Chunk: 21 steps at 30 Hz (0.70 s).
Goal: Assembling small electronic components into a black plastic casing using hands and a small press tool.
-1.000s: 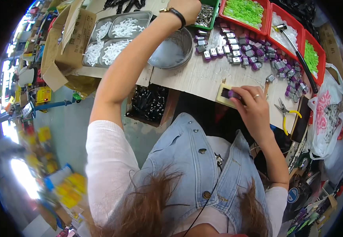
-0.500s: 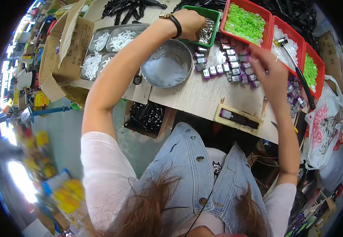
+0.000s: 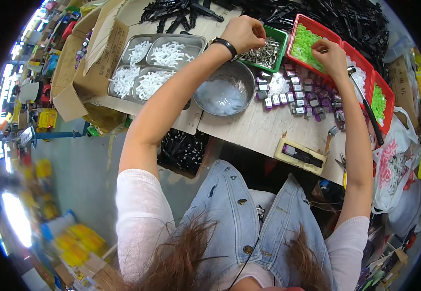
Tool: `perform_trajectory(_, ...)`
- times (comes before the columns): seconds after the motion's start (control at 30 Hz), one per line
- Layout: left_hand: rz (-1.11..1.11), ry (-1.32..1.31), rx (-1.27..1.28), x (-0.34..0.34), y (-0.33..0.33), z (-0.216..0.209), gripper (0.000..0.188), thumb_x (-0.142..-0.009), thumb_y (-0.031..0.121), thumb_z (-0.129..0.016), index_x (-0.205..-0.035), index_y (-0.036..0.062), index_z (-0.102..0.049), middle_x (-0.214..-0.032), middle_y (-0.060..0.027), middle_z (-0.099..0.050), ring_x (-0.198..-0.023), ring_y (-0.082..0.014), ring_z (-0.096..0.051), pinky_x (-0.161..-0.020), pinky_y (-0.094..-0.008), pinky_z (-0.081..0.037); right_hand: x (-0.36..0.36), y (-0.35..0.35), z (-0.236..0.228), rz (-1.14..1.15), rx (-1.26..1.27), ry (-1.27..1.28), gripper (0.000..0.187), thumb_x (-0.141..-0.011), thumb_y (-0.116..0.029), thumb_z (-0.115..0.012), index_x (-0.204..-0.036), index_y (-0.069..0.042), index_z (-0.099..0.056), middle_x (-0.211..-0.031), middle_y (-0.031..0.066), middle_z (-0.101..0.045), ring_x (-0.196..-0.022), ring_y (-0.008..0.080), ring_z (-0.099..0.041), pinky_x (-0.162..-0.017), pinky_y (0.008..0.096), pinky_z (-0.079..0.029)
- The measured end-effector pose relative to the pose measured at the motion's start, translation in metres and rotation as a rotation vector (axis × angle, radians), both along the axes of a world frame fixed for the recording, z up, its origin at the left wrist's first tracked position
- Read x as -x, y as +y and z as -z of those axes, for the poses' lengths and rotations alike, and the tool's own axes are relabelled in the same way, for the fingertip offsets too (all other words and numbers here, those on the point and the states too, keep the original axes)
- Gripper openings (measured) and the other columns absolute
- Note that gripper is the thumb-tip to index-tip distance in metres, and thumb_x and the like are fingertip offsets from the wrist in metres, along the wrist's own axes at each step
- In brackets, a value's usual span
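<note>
My left hand (image 3: 245,35) is over the left edge of a green tray (image 3: 284,47) of small metal pins (image 3: 264,54). Its fingertips are pinched together, and what they hold, if anything, is too small to make out. At the red bin (image 3: 296,22) of bright green plastic pieces (image 3: 307,42), my right hand (image 3: 331,57) has its fingers curled into a pinch; their contents cannot be told. In front of me, a cream fixture block (image 3: 293,158) holds a black part (image 3: 308,157) with a purple-and-metal piece (image 3: 289,150) at its left end.
A round metal bowl (image 3: 225,92) stands left of several purple-and-metal pieces (image 3: 300,102). Farther left is a divided metal tray (image 3: 193,43) of white parts. A black-handled hammer (image 3: 371,114) leans across red bins at right. Pliers (image 3: 342,162) lie near the table edge.
My left hand has lifted from among the metal pins to the tray's left edge. My right hand has moved farther away to the green pieces, its fingers now curled. The view has shifted slightly.
</note>
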State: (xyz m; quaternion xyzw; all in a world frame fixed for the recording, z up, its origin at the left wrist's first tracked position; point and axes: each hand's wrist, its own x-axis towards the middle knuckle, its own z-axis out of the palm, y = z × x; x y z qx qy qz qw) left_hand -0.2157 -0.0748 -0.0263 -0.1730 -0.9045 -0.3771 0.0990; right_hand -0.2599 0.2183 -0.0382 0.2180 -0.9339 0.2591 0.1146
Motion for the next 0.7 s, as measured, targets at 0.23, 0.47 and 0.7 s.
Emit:
perform_trajectory(0.23,0.199,-0.52,-0.779,-0.1,0.06,-0.033,0.02,-0.084,0.012,-0.07,-0.099,-0.0022,-0.068,-0.085,-0.0092,-0.07,-0.074,-0.0145,-0.068,-0.07,-0.0242,-0.055,-0.144,-0.011,-0.035,-0.003,1.019,-0.485,0.02,-0.089,-0.008,-0.063,-0.103,0.007,-0.065,-0.094,0.0124,-0.07,-0.087,0.0179,-0.068,-0.078,0.0282,-0.055)
perform_trajectory(0.47,0.2,-0.934,-1.209,-0.196,0.119,-0.031,0.017,-0.085,0.007,-0.071,-0.098,-0.0032,-0.065,-0.088,-0.0084,-0.069,-0.08,-0.0152,-0.068,-0.074,-0.0264,-0.056,-0.251,0.0,-0.02,0.073,1.275,-0.324,0.016,-0.084,0.007,-0.066,-0.1,0.006,-0.067,-0.098,0.0124,-0.07,-0.087,0.016,-0.068,-0.081,0.0254,-0.053)
perform_trajectory(0.7,0.165,-1.004,-1.156,-0.208,0.147,-0.03,0.017,-0.086,0.007,-0.07,-0.099,-0.0038,-0.065,-0.09,-0.0111,-0.07,-0.081,-0.0156,-0.069,-0.074,-0.026,-0.057,-0.271,0.027,-0.012,0.096,1.276,-0.29,0.017,-0.083,0.009,-0.066,-0.1,0.006,-0.067,-0.1,0.0132,-0.07,-0.087,0.015,-0.068,-0.081,0.0238,-0.053)
